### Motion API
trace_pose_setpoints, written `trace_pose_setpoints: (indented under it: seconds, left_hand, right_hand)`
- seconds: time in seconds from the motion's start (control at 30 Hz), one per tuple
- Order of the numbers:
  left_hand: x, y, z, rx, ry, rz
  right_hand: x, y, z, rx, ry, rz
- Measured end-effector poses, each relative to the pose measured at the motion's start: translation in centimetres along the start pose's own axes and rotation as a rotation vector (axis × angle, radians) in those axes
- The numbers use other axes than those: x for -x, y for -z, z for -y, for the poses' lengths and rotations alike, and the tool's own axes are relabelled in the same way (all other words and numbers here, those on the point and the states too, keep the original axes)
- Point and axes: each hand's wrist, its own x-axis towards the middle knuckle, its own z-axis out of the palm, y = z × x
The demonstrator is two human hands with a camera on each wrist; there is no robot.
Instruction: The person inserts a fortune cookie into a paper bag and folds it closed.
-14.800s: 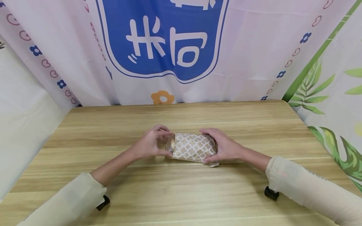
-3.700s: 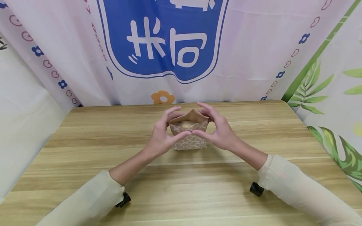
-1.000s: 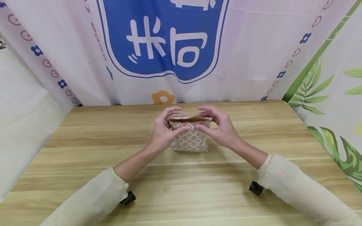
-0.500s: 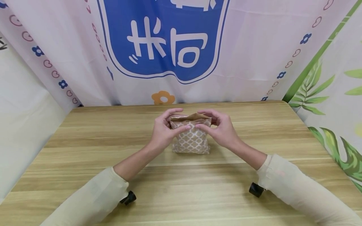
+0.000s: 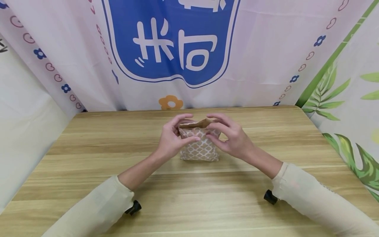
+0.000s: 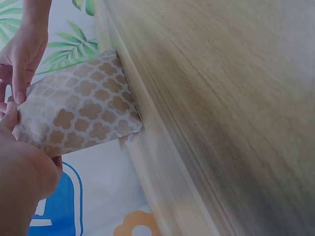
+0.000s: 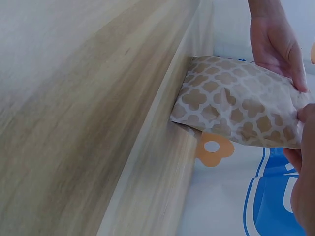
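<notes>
A brown paper bag [image 5: 199, 149] with a white lattice pattern stands upright on the wooden table, its folded-looking mouth gaping slightly at the top. My left hand [image 5: 171, 136] grips the bag's upper left side, thumb across the front and fingers behind. At the upper right, my right hand [image 5: 237, 140] holds the rim, its thumb against the front and one finger lying over the mouth. Both wrist views show the bag from the sides, with thumbs meeting near its top edge. What is inside the bag cannot be seen.
The wooden table [image 5: 192, 197] runs back to a hanging white cloth [image 5: 260, 59] with a blue printed badge. Leaf-patterned cloth [image 5: 349, 115] hangs at the right. Black wrist cameras sit under both sleeves.
Earlier the bag lay on its side; it now stands upright. Since half a second ago, my right hand's fingers have shifted over the rim, one finger coming forward. The left hand barely moved.
</notes>
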Motion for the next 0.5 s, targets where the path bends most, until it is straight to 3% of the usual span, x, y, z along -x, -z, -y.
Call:
trace_pose_setpoints:
  seconds: [0.5]
  left_hand:
    - [0.11,-0.07,0.30,0.025,-0.080,0.019]
  right_hand:
    - [0.14,0.35,0.09,-0.004,-0.078,-0.032]
